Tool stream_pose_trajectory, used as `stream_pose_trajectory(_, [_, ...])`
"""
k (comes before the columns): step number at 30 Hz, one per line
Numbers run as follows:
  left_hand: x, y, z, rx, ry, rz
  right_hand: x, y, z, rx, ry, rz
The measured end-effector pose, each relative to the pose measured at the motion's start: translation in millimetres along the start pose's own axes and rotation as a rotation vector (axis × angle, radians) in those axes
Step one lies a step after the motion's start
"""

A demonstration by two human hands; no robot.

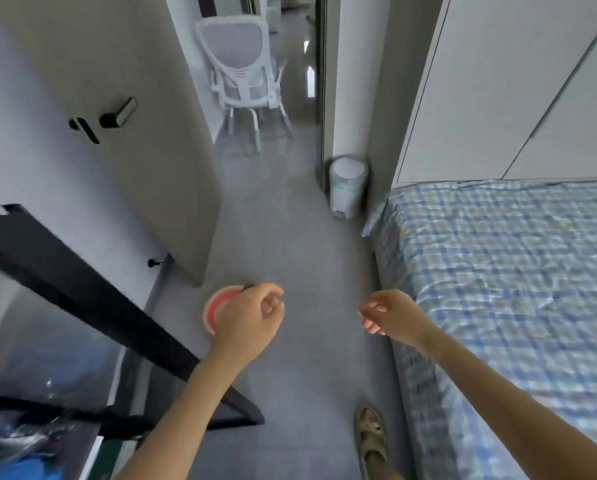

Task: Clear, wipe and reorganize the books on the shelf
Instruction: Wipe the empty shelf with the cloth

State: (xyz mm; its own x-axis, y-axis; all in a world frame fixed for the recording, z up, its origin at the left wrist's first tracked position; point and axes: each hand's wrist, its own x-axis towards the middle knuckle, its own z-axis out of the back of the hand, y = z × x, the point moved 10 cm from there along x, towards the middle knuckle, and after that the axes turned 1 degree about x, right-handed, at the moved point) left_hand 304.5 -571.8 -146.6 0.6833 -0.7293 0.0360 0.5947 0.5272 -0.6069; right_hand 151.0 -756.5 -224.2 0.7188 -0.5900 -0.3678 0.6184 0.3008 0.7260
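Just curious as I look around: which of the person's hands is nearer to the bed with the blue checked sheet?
Right. The right hand hangs just beside the edge of the bed; the left hand is farther left, over the floor.

Both hands hung loosely curled and held nothing over grey floor (290,237): left hand (252,317) overlapping a red round object (215,306), right hand (390,317) beside the blue-checked bed (497,271). White bin (348,185) stood by the doorway, white chair (241,71) beyond it.
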Motion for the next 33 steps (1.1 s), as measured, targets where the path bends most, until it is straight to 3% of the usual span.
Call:
stream_pose_trajectory(5, [80,43,-75,-0.086,0.036,0.214,93,-49,-1,-0.118,0.102,-0.078])
stream_pose_trajectory(11, [112,127,-137,-0.219,0.100,0.633,197,-67,-27,-0.214,0.265,-0.130])
stream_pose_trajectory(16, [133,222,-167,-0.600,-0.072,1.111,293,-48,-80,-0.233,0.378,-0.164])
stream_pose_trajectory(22, [177,332,-215,-0.905,-0.173,1.471,408,-28,-164,-0.124,0.440,-0.278])
stream_pose_trajectory(30, [238,492,-257,-0.792,-0.114,1.610,583,-36,-286,-0.274,0.484,-0.323])
stream_pose_trajectory(33, [259,551,-286,-0.760,-0.090,1.600,643,-44,-344,-0.409,0.510,-0.243])
